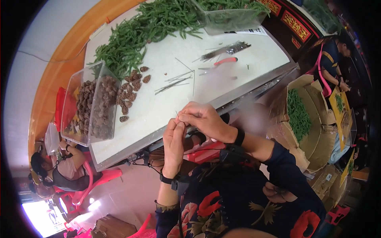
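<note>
My left hand (173,144) and my right hand (206,122) meet just past the near edge of the white table. Both are closed in a pinch, fingertips touching. A short dark end of thin wire (177,113) sticks out between them; the rest is hidden by the fingers. Beyond my hands, several loose straight wires (174,82) lie crossed on the tabletop. Pliers with a red handle (226,61) rest to their right, near a bundle of dark wires (228,50) in clear plastic. Several small brown pine cones (129,92) lie loose at the left.
A clear bin (92,113) of pine cones stands at the table's left end. Green sprigs (154,23) are heaped along the far side by another clear bin (234,18). To my right is a cardboard box (317,119) with greenery. People (71,168) sit left and right.
</note>
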Demonstrator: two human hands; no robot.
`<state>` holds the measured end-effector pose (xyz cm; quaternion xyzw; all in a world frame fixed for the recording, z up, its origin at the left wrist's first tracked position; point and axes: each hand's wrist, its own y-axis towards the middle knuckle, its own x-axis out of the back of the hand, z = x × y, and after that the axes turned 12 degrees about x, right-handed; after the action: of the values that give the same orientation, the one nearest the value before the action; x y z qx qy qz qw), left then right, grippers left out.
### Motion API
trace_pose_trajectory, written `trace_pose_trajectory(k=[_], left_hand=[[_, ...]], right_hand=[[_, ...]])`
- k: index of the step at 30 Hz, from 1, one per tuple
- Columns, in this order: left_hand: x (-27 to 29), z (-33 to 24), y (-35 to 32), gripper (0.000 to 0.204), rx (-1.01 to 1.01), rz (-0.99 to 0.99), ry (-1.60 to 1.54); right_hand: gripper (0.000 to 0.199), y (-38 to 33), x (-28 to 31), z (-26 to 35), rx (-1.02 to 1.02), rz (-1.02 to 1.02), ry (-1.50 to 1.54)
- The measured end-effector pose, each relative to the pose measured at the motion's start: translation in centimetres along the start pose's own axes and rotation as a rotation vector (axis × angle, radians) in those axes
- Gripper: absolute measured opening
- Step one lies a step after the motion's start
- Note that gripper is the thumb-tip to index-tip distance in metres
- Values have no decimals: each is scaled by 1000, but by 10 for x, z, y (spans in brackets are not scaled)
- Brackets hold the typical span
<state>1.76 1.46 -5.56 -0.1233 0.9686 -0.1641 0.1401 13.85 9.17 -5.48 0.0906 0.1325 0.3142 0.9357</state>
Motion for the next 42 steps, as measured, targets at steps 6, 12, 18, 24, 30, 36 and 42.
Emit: trace_pose_trajectory(k=[6, 12, 18, 24, 30, 36, 42], left_hand=[[-15, -18, -9, 16, -31, -69, -18], [-31, -44, 0, 22, -111, -114, 216], [-36, -100, 45, 23, -269, -171, 635], [-54, -139, 141, 22, -82, -123, 724], [-38, -131, 227, 22, -215, -344, 1279], [-35, -106, 263, 20, -346, -446, 1558], [-57, -100, 271, 23, -325, -458, 1598]], right_hand=[[18, 8, -1, 8, 89, -47, 99], [16, 22, 32, 16, -16, -56, 117], [19, 31, 111, 13, -203, 28, 333], [21, 27, 165, 9, -150, 44, 482], [22, 24, 199, 0, -150, 73, 515], [23, 24, 222, -9, -161, 92, 529], [23, 26, 224, -6, -158, 99, 521]])
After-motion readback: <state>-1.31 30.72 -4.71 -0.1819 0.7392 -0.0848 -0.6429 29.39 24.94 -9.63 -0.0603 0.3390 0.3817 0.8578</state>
